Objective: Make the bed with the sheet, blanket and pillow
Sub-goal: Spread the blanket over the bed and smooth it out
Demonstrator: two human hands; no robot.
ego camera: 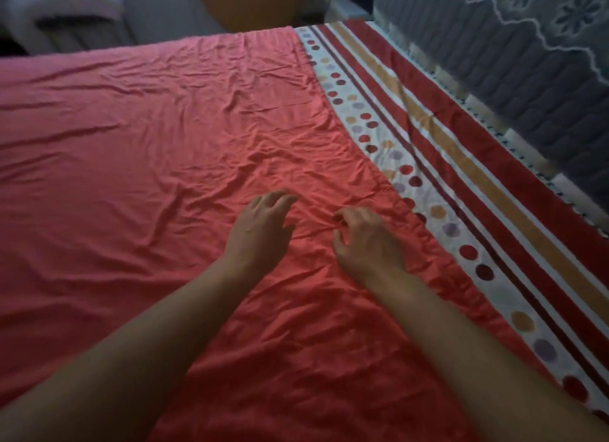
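We are seeing the red cloth (164, 145) lying spread over most of the bed, from the near edge to the far edge and out of frame on the left. It is creased all over, most heavily in the middle and near the hands. We are judging it to be the blanket or a top layer, but can't tell which.

Under it the patterned sheet (461, 165), with stripes and dots, is showing as a strip along the right side. That strip is lying flat, so we are counting the bottom layer as done. The red cloth's right edge is running slantwise across the sheet rather than parallel to the stripes, so it needs squaring and smoothing.

Both hands are working just left of that edge, near-centre. The right hand (365, 240) is holding its fingers (342, 215) narrow and curled, and thumb and forefinger seem to be pinching a small ridge of the red cloth. The left hand (260, 230) is keeping its fingers loose and half spread, holding nothing; whether the tips are touching the cloth, we can't tell.

No pillow is lying on the bed. A blurred white bundle (62, 3) is sitting off the bed at far left and may be the pillow, but it's too blurred to call. A grey quilted panel (527, 79) is standing along the right, and an orange round shape (250, 3) is showing beyond the far edge.

We are calling it roughly mid-task: straightening and the pillow are left.
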